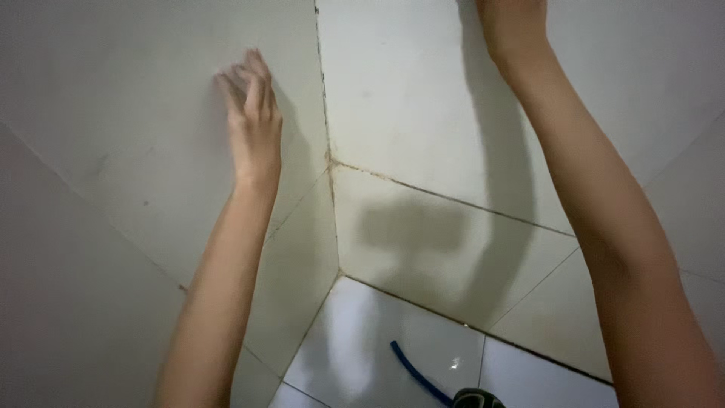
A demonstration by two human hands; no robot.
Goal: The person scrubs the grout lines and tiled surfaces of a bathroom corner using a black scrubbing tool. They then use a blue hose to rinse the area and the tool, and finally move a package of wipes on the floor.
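My left hand [253,121] is raised against the white tiled wall [128,136] on the left of a room corner, fingers together and stretched flat, holding nothing. My right hand [512,23] reaches up along the right-hand tiled wall [408,91]; only its heel and wrist show, the fingers are cut off by the top edge of the view. Both forearms run up from the bottom of the view.
The two walls meet in a corner seam [326,113] with dirty grout. Below lies a glossy white tiled floor [362,355]. On it rest a blue hose [414,372] and a dark green object [477,398] at the bottom edge.
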